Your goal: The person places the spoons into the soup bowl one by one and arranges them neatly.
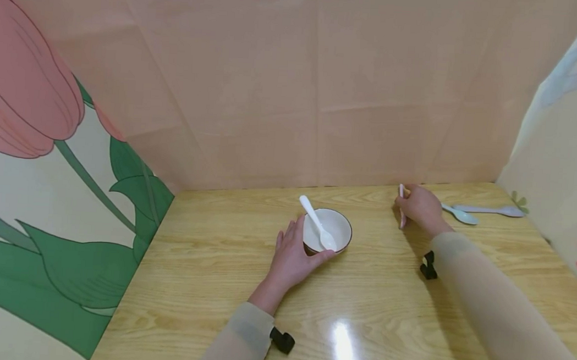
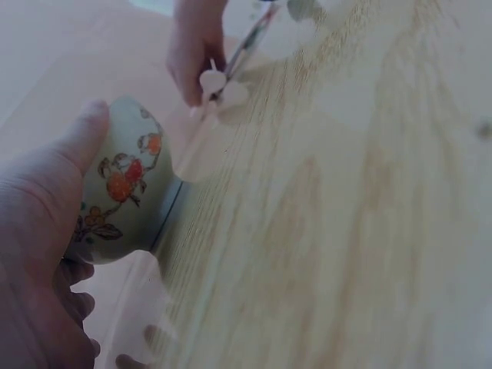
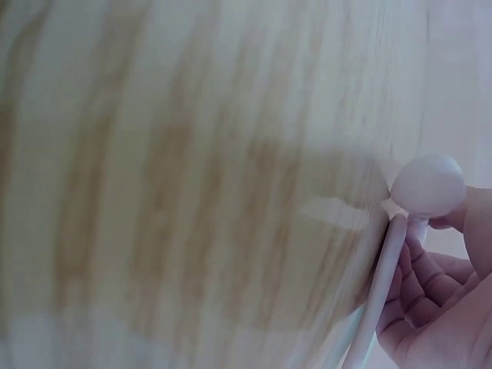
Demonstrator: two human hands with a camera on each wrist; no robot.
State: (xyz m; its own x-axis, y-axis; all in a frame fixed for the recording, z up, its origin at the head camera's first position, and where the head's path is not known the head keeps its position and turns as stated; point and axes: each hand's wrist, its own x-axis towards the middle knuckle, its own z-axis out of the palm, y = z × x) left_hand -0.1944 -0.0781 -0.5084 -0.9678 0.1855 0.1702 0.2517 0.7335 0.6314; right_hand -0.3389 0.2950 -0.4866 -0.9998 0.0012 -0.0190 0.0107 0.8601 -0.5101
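My left hand (image 1: 292,260) holds a white bowl (image 1: 341,225) with a dark rim, its thumb at the near side and its fingers round the left side. A white spoon (image 1: 311,210) leans in the bowl, handle over the far-left rim. In the left wrist view the outside of the bowl (image 2: 127,181) carries red and orange fruit on a branch. My right hand (image 1: 419,207), farther right near the back of the table, pinches a pale pink spoon (image 1: 401,209). The right wrist view shows the rounded head of the pink spoon (image 3: 428,184) close over the wood.
Just right of my right hand lie a light blue spoon (image 1: 461,215) and a lavender spoon (image 1: 490,210) on the wooden table (image 1: 203,268). A pink cloth backdrop (image 1: 245,84) rises behind the table's back edge. Flower-printed panels (image 1: 58,221) stand at both sides.
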